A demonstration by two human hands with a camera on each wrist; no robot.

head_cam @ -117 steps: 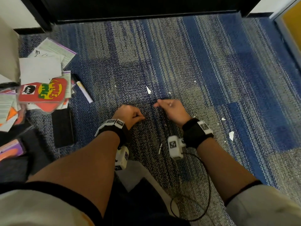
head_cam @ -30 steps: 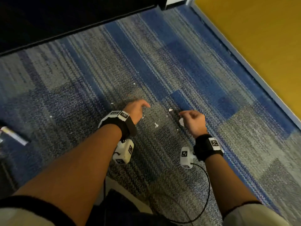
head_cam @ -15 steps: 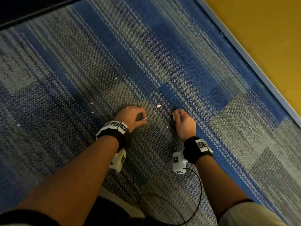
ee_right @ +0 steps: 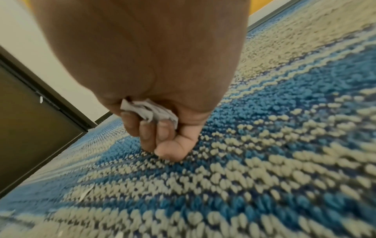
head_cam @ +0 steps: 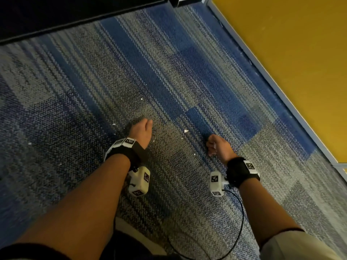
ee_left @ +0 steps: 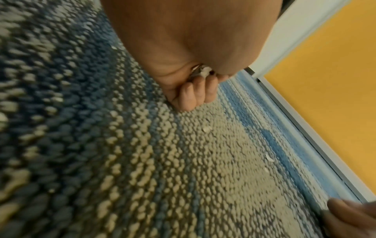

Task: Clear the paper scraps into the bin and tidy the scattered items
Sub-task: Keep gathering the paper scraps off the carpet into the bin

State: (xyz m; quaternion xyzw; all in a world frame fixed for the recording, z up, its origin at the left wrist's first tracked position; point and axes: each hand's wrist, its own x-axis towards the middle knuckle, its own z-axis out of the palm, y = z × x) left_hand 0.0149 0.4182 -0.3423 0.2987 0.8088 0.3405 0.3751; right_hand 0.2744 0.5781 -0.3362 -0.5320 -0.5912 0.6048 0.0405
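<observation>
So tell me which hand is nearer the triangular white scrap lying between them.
Right. The right hand sits just right of the triangular scrap; the left hand is farther off, to its left.

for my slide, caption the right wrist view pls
Right hand grips crumpled paper scraps just above blue-and-beige carpet.

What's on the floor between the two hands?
In the head view, tiny white paper scraps lie on the blue-and-grey carpet between the left hand and right hand.
</observation>
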